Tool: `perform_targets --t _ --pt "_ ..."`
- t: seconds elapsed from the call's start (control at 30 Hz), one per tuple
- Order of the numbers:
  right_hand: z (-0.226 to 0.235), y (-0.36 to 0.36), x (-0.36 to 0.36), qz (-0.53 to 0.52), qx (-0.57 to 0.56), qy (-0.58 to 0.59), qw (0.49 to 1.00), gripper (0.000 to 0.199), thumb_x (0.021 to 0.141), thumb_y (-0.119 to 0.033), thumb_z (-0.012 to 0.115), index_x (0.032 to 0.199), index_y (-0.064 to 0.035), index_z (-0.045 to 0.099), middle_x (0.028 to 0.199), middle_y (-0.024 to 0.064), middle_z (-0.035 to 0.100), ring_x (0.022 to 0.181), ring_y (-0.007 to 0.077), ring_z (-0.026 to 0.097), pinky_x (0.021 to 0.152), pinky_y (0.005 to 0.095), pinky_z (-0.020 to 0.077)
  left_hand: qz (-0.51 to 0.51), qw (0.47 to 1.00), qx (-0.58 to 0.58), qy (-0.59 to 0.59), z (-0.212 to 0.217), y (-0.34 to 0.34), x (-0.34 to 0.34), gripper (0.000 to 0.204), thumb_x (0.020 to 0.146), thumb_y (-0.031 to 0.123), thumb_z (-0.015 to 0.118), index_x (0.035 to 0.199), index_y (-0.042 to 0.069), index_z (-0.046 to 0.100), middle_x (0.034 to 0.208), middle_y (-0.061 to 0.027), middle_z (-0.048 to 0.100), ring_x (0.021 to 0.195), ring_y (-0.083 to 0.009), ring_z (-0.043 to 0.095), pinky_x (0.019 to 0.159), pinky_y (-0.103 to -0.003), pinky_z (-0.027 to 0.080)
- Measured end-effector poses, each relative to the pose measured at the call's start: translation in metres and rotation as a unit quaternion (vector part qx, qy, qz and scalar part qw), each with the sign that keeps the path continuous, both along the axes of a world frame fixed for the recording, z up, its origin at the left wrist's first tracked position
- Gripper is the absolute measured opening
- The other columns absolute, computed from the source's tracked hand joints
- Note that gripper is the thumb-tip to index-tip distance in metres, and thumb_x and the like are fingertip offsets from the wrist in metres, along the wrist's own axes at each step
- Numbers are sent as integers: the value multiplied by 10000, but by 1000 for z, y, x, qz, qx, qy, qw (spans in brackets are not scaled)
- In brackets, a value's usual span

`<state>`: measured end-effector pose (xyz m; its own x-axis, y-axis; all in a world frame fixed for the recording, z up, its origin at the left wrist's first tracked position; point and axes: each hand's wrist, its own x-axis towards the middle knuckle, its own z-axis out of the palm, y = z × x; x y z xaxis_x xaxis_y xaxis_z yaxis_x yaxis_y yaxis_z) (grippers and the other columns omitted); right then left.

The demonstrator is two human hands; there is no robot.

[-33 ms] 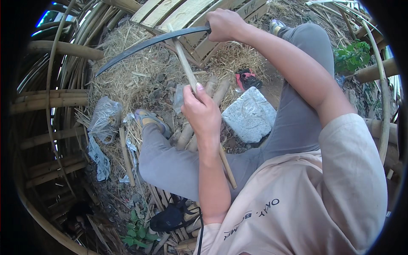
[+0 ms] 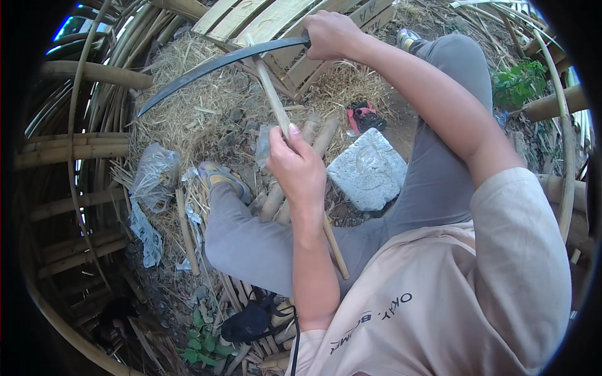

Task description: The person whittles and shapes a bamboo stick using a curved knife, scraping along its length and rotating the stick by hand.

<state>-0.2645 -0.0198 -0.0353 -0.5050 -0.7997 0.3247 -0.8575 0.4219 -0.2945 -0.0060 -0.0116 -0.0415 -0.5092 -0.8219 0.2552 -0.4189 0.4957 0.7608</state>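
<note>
My right hand (image 2: 332, 36) is wrapped round the handle of a sickle at the top of the view. The long, dark curved blade of the sickle (image 2: 216, 67) reaches out to the left, its tip over the straw. In my left hand (image 2: 297, 166) is a pale bamboo stick (image 2: 271, 93), thumb lying along it. The stick slants up and away, and the blade crosses it near its far end, seemingly in contact. Below my left hand the stick's lower part comes out beside the forearm and rests over my lap. The handle is mostly hidden in my right fist.
A pale stone block (image 2: 369, 169) sits between my legs. Beyond the blade stands a slatted wooden crate (image 2: 295, 62). Left are a clear plastic bag (image 2: 155, 177) and bamboo poles (image 2: 94, 74). A black pouch (image 2: 248, 321) lies near my left hip, by small green leaves (image 2: 202, 343).
The sickle has shifted very slightly left, its tip a little lower. The stick and both arms stay nearly in place.
</note>
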Motion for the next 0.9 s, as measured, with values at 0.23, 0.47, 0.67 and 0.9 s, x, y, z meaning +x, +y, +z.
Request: perform_targets --t 0.23,0.47,0.67,0.9 --pt "16 7 -2 8 -24 48 999 316 703 -247 756 880 8 698 830 205 702 845 359 706 772 439 563 -18 999 -13 23 4 3 7 253 1035 192 523 950 -35 597 634 -80 599 552 -141 550 522 -353 410" --pt "48 11 7 -22 39 20 999 241 661 -205 711 806 -16 748 844 231 722 840 388 724 758 458 594 -14 999 -27 20 4 -1 10 232 1038 175 520 942 -26 585 596 -45 561 520 -107 512 493 -323 385" --pt "53 16 8 -25 24 34 999 229 661 -203 720 799 -23 749 819 221 724 823 374 728 751 453 596 -17 999 -22 23 10 3 12 229 1040 170 514 939 -25 578 595 -38 539 525 -102 487 493 -326 369" --pt "59 15 5 -33 27 53 998 217 655 -200 732 789 -30 748 800 215 721 808 365 729 748 450 597 -21 999 -4 32 14 5 14 225 1042 169 509 947 -26 566 605 -26 520 537 -91 469 498 -318 359"
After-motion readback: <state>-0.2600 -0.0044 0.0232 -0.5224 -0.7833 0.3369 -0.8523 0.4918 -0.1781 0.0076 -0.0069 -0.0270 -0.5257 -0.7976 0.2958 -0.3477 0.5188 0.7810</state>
